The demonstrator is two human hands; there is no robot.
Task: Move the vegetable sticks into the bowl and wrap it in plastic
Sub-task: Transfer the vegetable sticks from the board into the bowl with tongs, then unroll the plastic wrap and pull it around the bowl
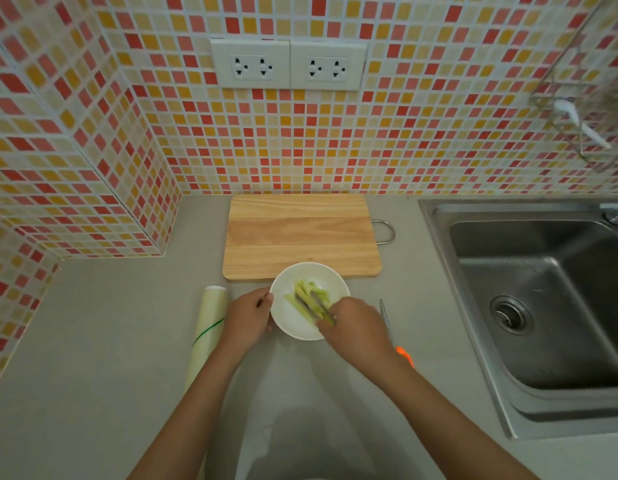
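A white bowl (290, 318) stands on the grey counter just in front of the wooden cutting board (300, 233). Pale green vegetable sticks (309, 294) lie inside it. My left hand (246, 315) grips the bowl's left rim, thumb on the edge. My right hand (356, 327) holds thin metal tongs (316, 306) whose tips reach in among the sticks. A roll of plastic wrap (208, 327) lies on the counter to the left of the bowl. A loose translucent sheet of wrap (266, 427) is spread on the counter between my forearms.
The cutting board has nothing on it. A slim tool with an orange handle (404, 355) lies to the right of the bowl, partly under my right arm. A steel sink (543, 289) fills the right side. Tiled walls close off the back and left.
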